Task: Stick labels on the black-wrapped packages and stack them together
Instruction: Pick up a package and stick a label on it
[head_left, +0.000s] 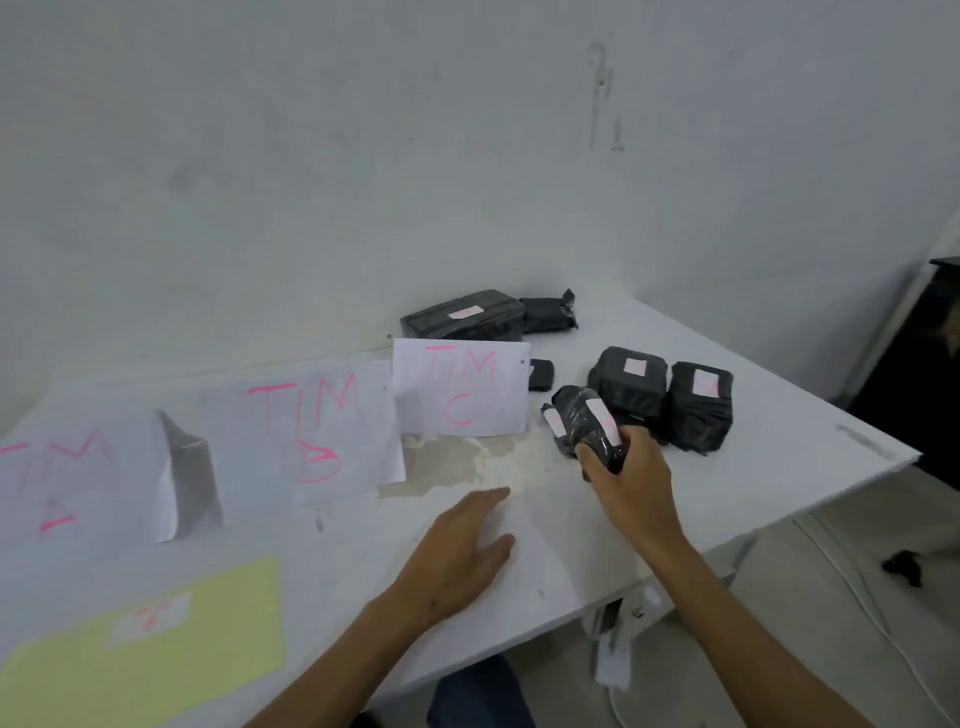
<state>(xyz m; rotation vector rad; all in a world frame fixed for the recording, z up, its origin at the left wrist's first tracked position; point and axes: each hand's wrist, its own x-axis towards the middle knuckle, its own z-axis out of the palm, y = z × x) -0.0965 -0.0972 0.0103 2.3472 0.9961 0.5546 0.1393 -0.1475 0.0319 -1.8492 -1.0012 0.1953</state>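
The left hand (462, 545) lies flat and open on the table (545, 561). The right hand (631, 480) grips a labelled black package (584, 423) beside two labelled packages (670, 395). Stacking is probably left; far ones look blurry.

I can't read the white labels on the black packages; the pink marks on the far-right package (700, 405) are a blur. The small black package (541, 374) is half hidden behind the paper sheet (461, 387). The leftmost sheet (67, 488) runs off the left edge, its lettering smeared.
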